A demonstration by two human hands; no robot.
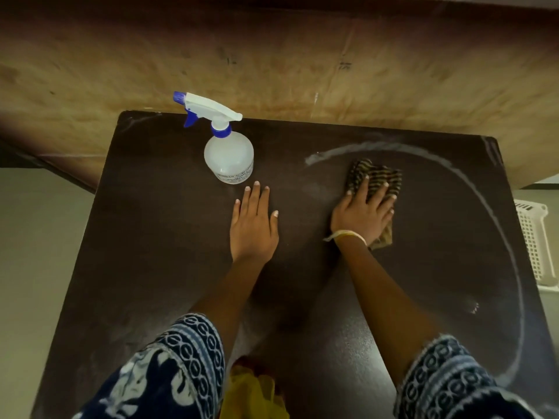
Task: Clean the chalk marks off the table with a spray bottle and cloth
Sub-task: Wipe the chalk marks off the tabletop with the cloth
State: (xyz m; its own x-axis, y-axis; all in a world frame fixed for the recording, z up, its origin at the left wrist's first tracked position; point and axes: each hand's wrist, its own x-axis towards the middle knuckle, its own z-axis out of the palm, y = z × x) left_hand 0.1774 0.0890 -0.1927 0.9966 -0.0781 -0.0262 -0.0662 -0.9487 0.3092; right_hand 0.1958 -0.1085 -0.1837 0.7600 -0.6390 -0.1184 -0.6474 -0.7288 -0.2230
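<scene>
A dark brown table [157, 237] carries a white chalk arc [490, 213] that curves from its far middle down its right side. My right hand [363, 213] presses a striped brown cloth [378, 175] flat onto the table just inside the arc's far end, fingers spread. My left hand [254, 225] lies flat on the table with straight fingers and holds nothing. A clear spray bottle [228, 155] with a white and blue trigger head stands upright just beyond my left fingertips, apart from them.
A tan wall [272, 65] rises right behind the table's far edge. A white plastic basket [535, 240] stands on the floor off the table's right side. Pale floor [33, 237] lies to the left. Yellow fabric [254, 391] shows at the near edge.
</scene>
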